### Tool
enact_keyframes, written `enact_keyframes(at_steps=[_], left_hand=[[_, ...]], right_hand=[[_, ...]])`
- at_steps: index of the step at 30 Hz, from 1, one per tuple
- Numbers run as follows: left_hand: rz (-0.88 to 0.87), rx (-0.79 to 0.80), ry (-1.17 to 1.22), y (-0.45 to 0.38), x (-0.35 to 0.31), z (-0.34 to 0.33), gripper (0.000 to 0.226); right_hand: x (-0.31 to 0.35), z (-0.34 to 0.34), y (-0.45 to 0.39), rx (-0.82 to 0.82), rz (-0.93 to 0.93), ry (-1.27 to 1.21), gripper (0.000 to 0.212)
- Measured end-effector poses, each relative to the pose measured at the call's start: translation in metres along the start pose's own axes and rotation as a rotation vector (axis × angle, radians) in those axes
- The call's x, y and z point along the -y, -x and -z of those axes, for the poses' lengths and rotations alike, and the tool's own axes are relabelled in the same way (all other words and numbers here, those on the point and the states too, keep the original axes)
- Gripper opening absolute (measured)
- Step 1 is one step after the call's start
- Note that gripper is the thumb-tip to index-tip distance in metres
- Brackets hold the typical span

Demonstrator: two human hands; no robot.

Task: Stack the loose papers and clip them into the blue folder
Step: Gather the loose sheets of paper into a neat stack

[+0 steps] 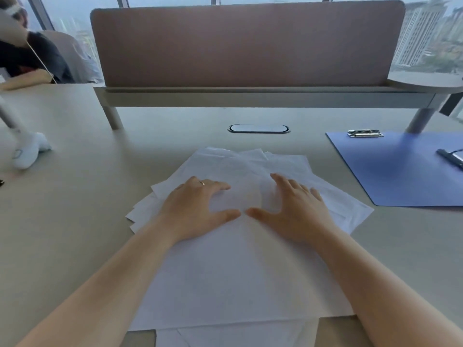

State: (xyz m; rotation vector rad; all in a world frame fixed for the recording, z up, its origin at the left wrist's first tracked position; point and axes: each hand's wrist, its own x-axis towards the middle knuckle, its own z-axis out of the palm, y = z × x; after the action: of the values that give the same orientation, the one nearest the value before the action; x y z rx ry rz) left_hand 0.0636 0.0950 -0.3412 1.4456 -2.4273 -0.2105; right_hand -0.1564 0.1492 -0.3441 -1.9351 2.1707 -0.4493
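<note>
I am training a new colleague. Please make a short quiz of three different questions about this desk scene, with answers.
1. True or false: the loose papers are already one neat, squared stack.
2. On which side of the papers does the blue folder lie? A) left B) right C) under them
3. Fill in: the left hand and the right hand rest flat on the ____.

Key
1. False: the sheets are fanned out at different angles.
2. B; its metal clip is at the far edge.
3. papers
</note>
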Motion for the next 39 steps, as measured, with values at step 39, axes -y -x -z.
enact_keyframes(at_steps=[39], left_hand=[[0.445, -0.175, 1.140, -0.013, 0.031, 0.032, 0.032]], right_hand=[[-0.022, 0.040, -0.005, 0.069, -0.326, -1.427, 0.035]])
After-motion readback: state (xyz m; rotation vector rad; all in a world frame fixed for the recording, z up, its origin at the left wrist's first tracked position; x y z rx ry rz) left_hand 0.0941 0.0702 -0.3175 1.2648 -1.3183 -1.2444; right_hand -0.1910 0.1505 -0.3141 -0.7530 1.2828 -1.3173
